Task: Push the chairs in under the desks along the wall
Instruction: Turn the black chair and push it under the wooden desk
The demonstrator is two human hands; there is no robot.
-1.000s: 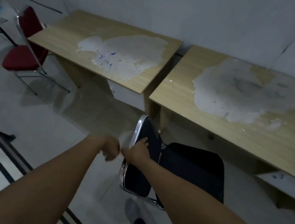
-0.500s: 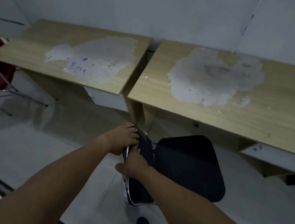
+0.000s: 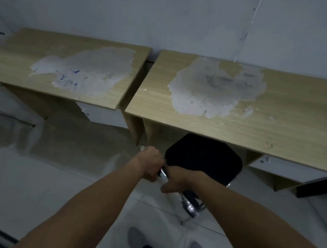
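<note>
Black chair (image 3: 203,157) seat partly under right desk (image 3: 289,127), both hands (image 3: 163,171) gripping backrest

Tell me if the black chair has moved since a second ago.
Yes. The black chair has slid toward the wall; its seat now reaches under the right desk front edge.

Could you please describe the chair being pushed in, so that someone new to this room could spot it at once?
Two wooden desks stand side by side against the wall; look under the front edge of the right desk. There sits the black chair, its padded seat partly beneath the desktop, with the left hand and right hand gripping its chrome backrest frame. The only other chair, at the far left edge, is red.
</note>
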